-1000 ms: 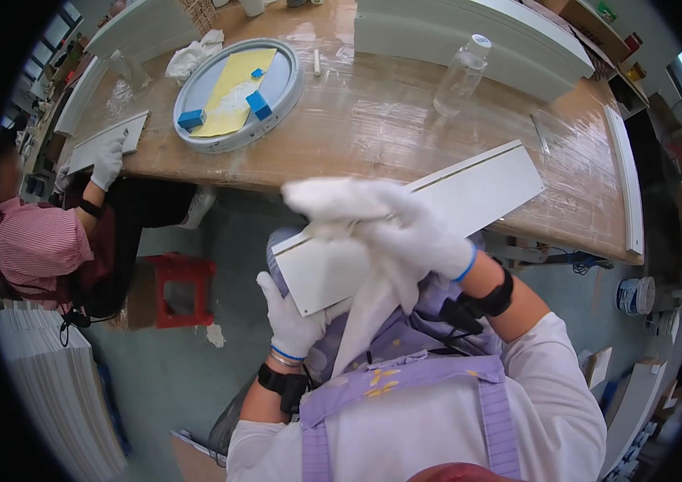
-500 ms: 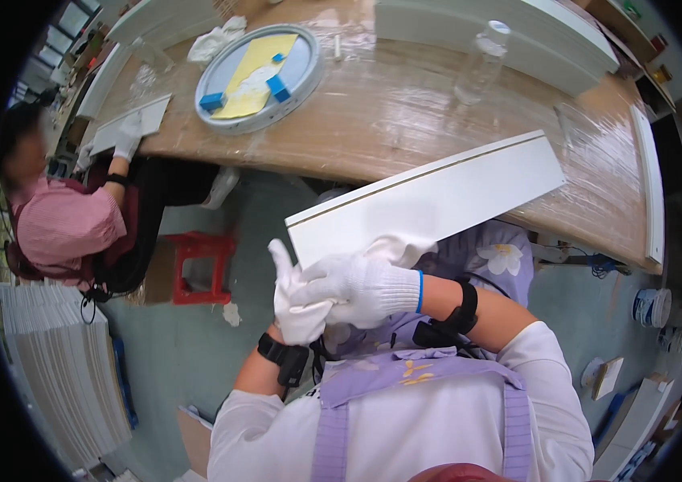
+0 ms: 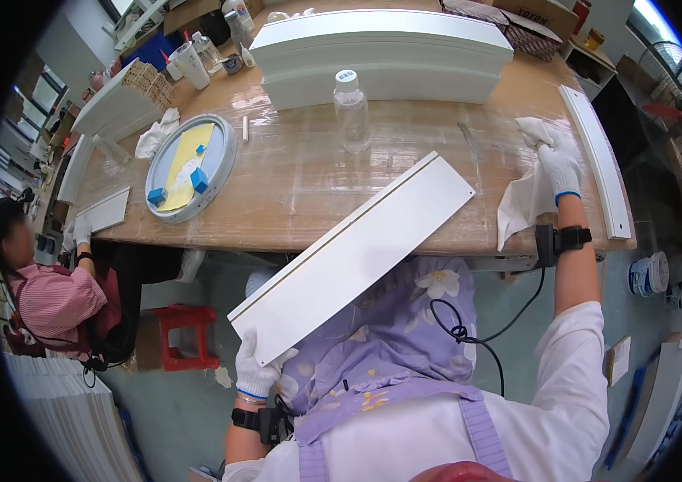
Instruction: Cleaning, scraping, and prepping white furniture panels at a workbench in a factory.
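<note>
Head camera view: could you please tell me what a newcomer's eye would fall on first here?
The long white panel stands out first, slanting from the table edge down to the left hand, which has a grip on its lower end. Next comes the white cloth, held by the gloved right hand at the right of the wooden table. At the table's left lies a round tray holding a yellow sheet.

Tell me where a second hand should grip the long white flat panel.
Likely the free upper end of the long white flat panel, coming from the right. It slants from the lap up onto the wooden table. The left hand already pinches the low corner; the right hand, holding a white cloth, is nearest that end.
</note>
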Action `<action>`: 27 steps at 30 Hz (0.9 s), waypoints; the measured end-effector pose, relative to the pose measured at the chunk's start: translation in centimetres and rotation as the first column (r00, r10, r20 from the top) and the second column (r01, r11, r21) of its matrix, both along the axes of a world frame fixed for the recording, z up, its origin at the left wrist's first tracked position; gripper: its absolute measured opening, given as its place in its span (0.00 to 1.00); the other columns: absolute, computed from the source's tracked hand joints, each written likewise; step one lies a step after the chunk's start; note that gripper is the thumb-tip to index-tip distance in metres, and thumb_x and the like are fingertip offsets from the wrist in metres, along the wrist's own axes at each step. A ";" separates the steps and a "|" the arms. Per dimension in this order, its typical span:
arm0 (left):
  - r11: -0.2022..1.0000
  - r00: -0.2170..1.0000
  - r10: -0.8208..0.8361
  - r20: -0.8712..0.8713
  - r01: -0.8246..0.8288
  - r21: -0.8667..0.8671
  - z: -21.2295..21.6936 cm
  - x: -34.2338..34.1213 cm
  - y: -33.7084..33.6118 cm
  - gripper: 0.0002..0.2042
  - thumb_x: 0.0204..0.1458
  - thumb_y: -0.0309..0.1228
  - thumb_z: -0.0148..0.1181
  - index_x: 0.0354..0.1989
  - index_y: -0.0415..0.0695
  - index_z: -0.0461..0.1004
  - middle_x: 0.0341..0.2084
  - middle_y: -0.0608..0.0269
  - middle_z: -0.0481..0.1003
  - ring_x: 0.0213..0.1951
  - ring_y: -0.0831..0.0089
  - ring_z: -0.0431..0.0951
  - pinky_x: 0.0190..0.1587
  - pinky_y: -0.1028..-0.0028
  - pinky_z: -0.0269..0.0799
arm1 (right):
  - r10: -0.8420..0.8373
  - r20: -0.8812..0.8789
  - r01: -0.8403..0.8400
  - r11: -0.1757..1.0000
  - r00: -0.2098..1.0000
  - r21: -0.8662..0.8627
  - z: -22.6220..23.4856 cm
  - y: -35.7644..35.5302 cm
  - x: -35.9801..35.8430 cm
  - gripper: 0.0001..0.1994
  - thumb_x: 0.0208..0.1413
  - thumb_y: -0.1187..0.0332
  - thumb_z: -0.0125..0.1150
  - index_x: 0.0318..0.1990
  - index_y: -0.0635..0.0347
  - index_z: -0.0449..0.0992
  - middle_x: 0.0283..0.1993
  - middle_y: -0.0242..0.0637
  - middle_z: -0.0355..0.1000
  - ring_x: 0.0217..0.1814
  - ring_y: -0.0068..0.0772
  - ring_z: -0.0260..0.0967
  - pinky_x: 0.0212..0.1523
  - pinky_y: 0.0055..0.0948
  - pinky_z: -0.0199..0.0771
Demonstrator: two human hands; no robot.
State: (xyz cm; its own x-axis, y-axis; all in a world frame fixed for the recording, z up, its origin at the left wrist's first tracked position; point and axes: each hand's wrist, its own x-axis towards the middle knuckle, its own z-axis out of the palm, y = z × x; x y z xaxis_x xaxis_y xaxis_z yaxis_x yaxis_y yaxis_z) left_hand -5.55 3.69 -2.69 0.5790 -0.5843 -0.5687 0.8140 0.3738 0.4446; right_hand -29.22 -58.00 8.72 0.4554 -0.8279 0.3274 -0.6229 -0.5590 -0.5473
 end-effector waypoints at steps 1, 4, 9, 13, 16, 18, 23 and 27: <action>1.000 1.000 0.027 0.004 -0.027 0.009 0.0 -0.6 0.0 0.26 0.61 0.46 0.51 0.63 0.46 0.60 0.54 0.50 0.72 0.51 0.49 0.77 0.37 0.43 0.82 | 0.014 0.001 -0.014 1.000 1.000 0.005 0.0 0.9 1.5 0.20 0.51 0.67 0.56 0.54 0.55 0.76 0.53 0.45 0.74 0.55 0.43 0.72 0.57 0.32 0.69; 0.998 0.998 0.064 0.003 -0.064 0.011 0.4 -2.0 0.0 0.26 0.61 0.46 0.50 0.63 0.46 0.60 0.55 0.50 0.72 0.50 0.49 0.77 0.37 0.43 0.82 | -0.397 -0.327 -0.043 0.578 0.857 -0.815 -1.3 3.5 5.9 0.24 0.50 0.58 0.62 0.56 0.53 0.74 0.52 0.46 0.75 0.60 0.45 0.69 0.68 0.45 0.55; 0.994 0.995 0.092 -0.044 -0.094 -0.063 -0.4 -3.3 1.0 0.26 0.63 0.45 0.47 0.64 0.42 0.58 0.56 0.44 0.69 0.53 0.43 0.74 0.41 0.38 0.79 | -0.047 -0.694 0.047 0.999 0.719 -0.018 -3.1 3.1 13.8 0.24 0.55 0.49 0.55 0.51 0.57 0.78 0.53 0.51 0.74 0.56 0.56 0.72 0.56 0.48 0.71; 0.986 0.993 0.090 -0.081 -0.100 -0.130 -0.9 -4.7 1.3 0.28 0.63 0.45 0.48 0.66 0.41 0.55 0.58 0.43 0.67 0.55 0.42 0.73 0.43 0.36 0.77 | -0.089 -0.687 0.104 0.994 0.721 -0.020 -6.0 1.5 15.3 0.24 0.56 0.50 0.54 0.48 0.60 0.80 0.50 0.52 0.76 0.53 0.55 0.74 0.48 0.49 0.76; 0.983 0.990 0.087 -0.108 -0.103 -0.154 -1.8 -5.1 2.3 0.29 0.62 0.44 0.50 0.66 0.40 0.55 0.58 0.42 0.67 0.55 0.42 0.73 0.44 0.34 0.76 | -0.128 -0.647 0.196 0.980 0.752 0.034 -6.6 1.2 16.4 0.22 0.56 0.53 0.55 0.46 0.62 0.80 0.49 0.54 0.76 0.53 0.55 0.74 0.51 0.49 0.75; 0.980 0.989 0.083 -0.122 -0.103 -0.171 -2.3 -5.1 2.9 0.29 0.62 0.43 0.51 0.66 0.40 0.55 0.58 0.42 0.67 0.55 0.42 0.73 0.45 0.34 0.75 | 0.018 -0.706 0.048 0.996 0.708 0.074 -6.3 1.3 16.5 0.23 0.53 0.53 0.55 0.45 0.65 0.80 0.50 0.59 0.75 0.54 0.59 0.73 0.53 0.48 0.73; 0.974 0.992 -0.118 0.045 0.125 -0.188 -4.8 -4.6 5.1 0.27 0.61 0.40 0.51 0.64 0.36 0.57 0.58 0.41 0.67 0.55 0.44 0.73 0.47 0.38 0.76 | -0.021 -0.523 0.074 0.994 0.852 0.080 -7.2 2.3 14.6 0.20 0.56 0.57 0.53 0.50 0.61 0.76 0.51 0.54 0.74 0.54 0.57 0.71 0.55 0.45 0.71; 0.953 0.983 -0.185 0.011 0.182 -0.243 -5.5 -4.5 5.6 0.30 0.58 0.36 0.54 0.65 0.33 0.54 0.56 0.36 0.68 0.54 0.42 0.73 0.48 0.38 0.75 | 0.115 -0.110 -0.115 0.993 0.987 0.006 -5.7 9.9 14.4 0.18 0.58 0.64 0.51 0.54 0.56 0.72 0.55 0.50 0.72 0.56 0.54 0.70 0.56 0.46 0.70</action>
State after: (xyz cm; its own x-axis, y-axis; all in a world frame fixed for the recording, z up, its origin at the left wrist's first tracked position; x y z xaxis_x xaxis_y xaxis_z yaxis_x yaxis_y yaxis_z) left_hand -10.09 9.31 -8.18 0.4428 -0.8007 -0.4034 0.8834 0.3126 0.3492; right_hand -14.86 -48.06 3.05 0.5806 -0.7680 0.2702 -0.6112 -0.6304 -0.4785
